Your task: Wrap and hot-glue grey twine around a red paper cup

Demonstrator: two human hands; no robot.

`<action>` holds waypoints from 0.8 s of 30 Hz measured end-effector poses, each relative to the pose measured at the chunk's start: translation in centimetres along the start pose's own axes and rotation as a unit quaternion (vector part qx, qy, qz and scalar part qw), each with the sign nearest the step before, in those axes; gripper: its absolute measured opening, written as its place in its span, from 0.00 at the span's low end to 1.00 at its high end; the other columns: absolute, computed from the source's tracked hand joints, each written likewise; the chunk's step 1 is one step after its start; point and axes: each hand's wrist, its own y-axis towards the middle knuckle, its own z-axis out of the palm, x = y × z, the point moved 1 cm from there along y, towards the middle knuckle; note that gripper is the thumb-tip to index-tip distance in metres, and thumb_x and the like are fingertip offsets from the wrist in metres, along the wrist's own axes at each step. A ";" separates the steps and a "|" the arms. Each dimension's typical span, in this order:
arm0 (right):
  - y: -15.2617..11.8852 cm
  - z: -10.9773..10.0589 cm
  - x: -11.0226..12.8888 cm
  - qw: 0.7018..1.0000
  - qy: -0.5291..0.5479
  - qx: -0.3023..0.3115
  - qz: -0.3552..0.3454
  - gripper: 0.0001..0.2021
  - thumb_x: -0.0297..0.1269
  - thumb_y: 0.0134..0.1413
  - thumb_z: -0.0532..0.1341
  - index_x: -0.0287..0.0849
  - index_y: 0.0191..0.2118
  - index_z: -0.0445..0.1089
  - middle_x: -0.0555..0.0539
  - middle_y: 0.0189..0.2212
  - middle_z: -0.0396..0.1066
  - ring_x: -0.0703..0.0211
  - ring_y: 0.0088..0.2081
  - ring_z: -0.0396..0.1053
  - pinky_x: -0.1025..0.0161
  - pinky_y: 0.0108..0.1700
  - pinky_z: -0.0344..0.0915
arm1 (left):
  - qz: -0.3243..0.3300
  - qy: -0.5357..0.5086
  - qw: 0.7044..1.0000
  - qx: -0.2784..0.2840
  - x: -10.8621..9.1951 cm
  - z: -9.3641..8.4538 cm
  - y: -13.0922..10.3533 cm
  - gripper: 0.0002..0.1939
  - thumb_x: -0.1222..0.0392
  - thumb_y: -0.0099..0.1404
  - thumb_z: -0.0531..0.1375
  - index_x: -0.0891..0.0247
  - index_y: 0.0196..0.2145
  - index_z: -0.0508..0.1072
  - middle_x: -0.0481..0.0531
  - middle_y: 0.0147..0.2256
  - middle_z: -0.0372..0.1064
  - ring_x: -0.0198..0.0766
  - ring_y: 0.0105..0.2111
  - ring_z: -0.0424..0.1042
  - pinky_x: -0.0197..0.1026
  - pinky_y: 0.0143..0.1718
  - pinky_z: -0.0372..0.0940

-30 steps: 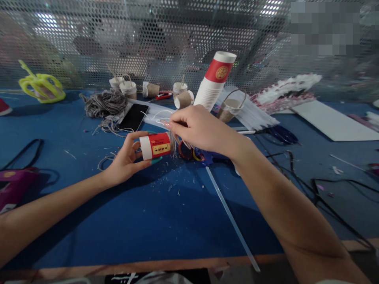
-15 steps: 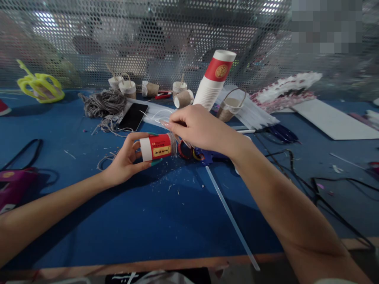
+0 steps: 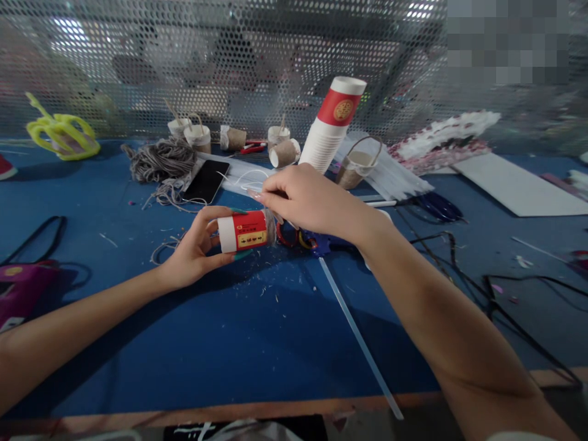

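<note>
The left hand [image 3: 188,254] has its thumb and fingers closed around a red and white paper cup [image 3: 250,233], held on its side above the table, its white end toward the palm. The right hand [image 3: 309,199] bends over the other end, thumb and fingertips drawn together; whether they pinch a strand cannot be told.

At that end, beneath the right fingers, gray cord [image 3: 271,228] rings the cup. Wrapping looks done on that narrow band alone; the red and white wall between it and the left palm shows no cord, so most of the visible side appears uncovered.

Just beside the right hand, on the near side, lies a blue tool [image 3: 324,244], with a clear stick [image 3: 361,340] running toward the table's edge. Beyond the left hand are a phone [image 3: 206,182] and a heap of gray yarn [image 3: 163,160]. Beyond the right hand leans a stack of cups [image 3: 333,122], beside a small handled basket [image 3: 353,173].
</note>
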 end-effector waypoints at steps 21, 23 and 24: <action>0.1 0.0 0.0 0.999 -0.023 0.030 0.005 0.21 0.37 0.63 0.54 0.40 0.18 0.54 0.53 0.18 0.57 0.69 0.21 0.50 0.61 0.28 0.45 | 0.054 -0.005 0.999 0.009 -0.1 -0.1 0.1 0.28 0.70 0.55 0.66 0.54 0.51 0.63 0.53 0.53 0.60 0.37 0.50 0.68 0.36 0.46 0.72; 0.1 0.0 0.0 0.999 -0.022 0.033 0.007 0.21 0.37 0.63 0.54 0.40 0.18 0.54 0.53 0.18 0.57 0.69 0.22 0.50 0.61 0.28 0.45 | 0.061 -0.002 0.998 0.008 0.0 -0.1 0.0 0.28 0.69 0.55 0.67 0.55 0.50 0.64 0.53 0.52 0.60 0.37 0.51 0.67 0.37 0.46 0.72; 0.1 0.0 0.0 0.999 -0.022 0.034 0.007 0.21 0.37 0.63 0.54 0.40 0.19 0.54 0.53 0.18 0.57 0.69 0.22 0.50 0.61 0.28 0.45 | 0.066 0.000 0.998 0.007 0.0 -0.1 0.0 0.28 0.69 0.54 0.67 0.55 0.50 0.64 0.53 0.52 0.60 0.37 0.51 0.67 0.37 0.46 0.72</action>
